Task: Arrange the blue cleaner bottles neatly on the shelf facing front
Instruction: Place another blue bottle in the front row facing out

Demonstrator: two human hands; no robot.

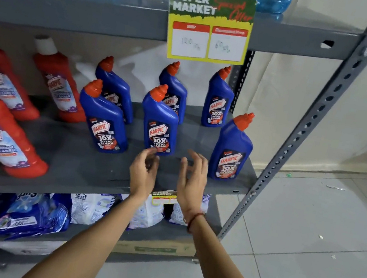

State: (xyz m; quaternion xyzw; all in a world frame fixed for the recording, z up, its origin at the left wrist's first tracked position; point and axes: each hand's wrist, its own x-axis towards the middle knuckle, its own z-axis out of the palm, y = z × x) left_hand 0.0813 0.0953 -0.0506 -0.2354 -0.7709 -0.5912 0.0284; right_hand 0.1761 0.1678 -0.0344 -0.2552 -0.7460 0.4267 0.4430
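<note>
Both forearms reach up from the bottom of the view, and each grip is spread and empty: the left hand (143, 174) hangs with its fingertips just at the base of the middle front bottle (160, 122), whether touching I cannot tell, and the right hand (192, 176) hovers open above bare shelf just beside it.

On the grey middle shelf (90, 172) stand six blue cleaner bottles in two loose rows of three. All are upright, long axis vertical, red caps on top with the angled necks leaning toward the right. Their labels face the aisle: the left front bottle (105, 119), the middle one and the right front bottle (232, 149) read clearly, as does the right rear bottle (218, 100). The left rear bottle (114, 89) and middle rear bottle (174, 91) are partly hidden, though their labels also seem frontward.

Facing therefore looks done. By my judgement spacing remains: the right front bottle sits nearer the shelf edge and farther out than its neighbours, so the rows are uneven.
</note>
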